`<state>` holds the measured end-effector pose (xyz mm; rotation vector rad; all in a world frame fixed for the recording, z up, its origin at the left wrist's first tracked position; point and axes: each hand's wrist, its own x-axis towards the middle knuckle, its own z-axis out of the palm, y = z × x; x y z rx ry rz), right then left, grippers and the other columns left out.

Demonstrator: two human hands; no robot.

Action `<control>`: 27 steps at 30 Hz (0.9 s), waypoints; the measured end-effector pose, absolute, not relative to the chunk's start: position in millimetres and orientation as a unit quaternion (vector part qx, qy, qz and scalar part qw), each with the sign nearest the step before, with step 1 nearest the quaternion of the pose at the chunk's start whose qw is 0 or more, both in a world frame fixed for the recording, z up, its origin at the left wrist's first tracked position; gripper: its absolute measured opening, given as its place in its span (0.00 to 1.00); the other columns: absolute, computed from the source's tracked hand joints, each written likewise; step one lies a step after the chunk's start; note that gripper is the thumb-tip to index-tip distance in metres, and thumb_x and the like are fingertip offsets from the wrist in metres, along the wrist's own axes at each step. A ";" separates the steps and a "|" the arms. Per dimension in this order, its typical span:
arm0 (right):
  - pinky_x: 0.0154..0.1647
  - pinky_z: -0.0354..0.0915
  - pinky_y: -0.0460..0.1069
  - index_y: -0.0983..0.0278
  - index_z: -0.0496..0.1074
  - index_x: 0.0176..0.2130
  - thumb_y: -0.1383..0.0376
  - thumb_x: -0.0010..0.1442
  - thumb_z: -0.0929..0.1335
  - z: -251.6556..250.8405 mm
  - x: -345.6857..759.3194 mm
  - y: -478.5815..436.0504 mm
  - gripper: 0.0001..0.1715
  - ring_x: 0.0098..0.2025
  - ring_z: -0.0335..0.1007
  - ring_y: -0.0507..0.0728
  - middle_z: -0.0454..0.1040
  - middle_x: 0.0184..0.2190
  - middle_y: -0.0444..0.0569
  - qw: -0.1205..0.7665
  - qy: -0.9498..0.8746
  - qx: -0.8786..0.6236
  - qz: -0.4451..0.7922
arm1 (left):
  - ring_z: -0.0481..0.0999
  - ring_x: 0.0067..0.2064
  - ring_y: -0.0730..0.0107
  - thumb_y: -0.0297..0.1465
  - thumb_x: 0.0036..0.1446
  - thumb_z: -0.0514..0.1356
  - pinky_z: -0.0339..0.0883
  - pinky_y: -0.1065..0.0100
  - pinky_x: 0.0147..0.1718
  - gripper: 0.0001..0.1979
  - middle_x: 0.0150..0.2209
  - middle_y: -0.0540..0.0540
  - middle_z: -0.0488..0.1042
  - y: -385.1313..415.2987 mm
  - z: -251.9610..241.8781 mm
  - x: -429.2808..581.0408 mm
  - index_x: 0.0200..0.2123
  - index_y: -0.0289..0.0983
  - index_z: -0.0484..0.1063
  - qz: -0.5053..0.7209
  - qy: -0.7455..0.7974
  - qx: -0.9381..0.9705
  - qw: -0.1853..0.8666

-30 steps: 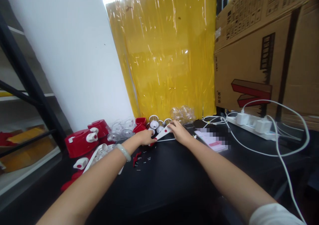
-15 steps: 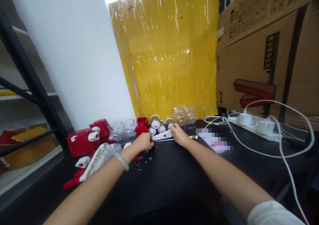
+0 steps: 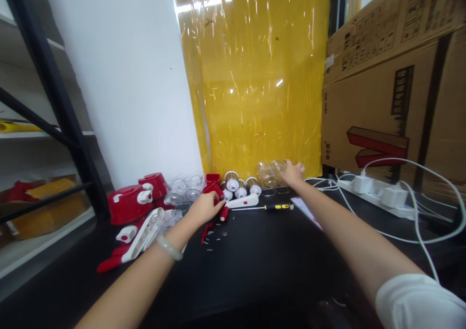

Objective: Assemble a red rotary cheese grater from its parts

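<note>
A white crank handle with a red grip lies on the black table, its grip end towards my left hand. My left hand is open, thumb and fingers apart, beside the handle's left end; whether the fingertips touch it I cannot tell. Farther right, my right hand reaches to the clear plastic cups, its fingers spread at the rightmost one. Several white-ended metallic cylinders sit behind the handle. A screwdriver with a yellow and black handle lies just in front of it.
Red housings, clear cups and white crank handles crowd the left side. Small metal pins and a red part lie in front. A power strip with white cables and a large carton stand right.
My right hand has left the crank handle and moved right to the clear cups. My left hand has drawn slightly left, uncovering the red grip. The view has shifted a little.
</note>
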<state>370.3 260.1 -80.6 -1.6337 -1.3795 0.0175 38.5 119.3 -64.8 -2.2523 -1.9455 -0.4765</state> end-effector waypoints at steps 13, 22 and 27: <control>0.48 0.63 0.55 0.62 0.65 0.31 0.64 0.49 0.73 -84.5 391.0 279.4 0.13 0.43 0.69 0.62 0.73 0.34 0.54 0.554 -0.505 -0.660 0.057 | 0.81 0.41 0.52 0.40 0.67 0.46 0.68 0.63 0.35 0.20 0.37 0.41 0.82 80.2 -46.6 -32.2 0.45 0.39 0.74 -0.227 -0.728 -0.616 0.197; 0.53 0.60 0.58 0.64 0.73 0.40 0.56 0.54 0.73 -24.8 369.5 200.9 0.17 0.49 0.63 0.64 0.64 0.43 0.55 0.662 -0.503 -0.534 -0.150 | 0.80 0.47 0.47 0.40 0.66 0.47 0.70 0.58 0.42 0.21 0.44 0.36 0.81 70.6 -28.6 -59.9 0.46 0.37 0.76 -0.149 -0.731 -0.630 0.216; 0.43 0.63 0.54 0.62 0.72 0.37 0.49 0.60 0.69 -16.0 327.1 130.1 0.19 0.38 0.66 0.60 0.66 0.35 0.51 0.587 -0.659 -0.429 -0.190 | 0.80 0.47 0.44 0.44 0.63 0.51 0.71 0.57 0.42 0.24 0.47 0.32 0.79 73.2 -31.1 -60.3 0.51 0.33 0.74 -0.077 -0.743 -0.647 0.156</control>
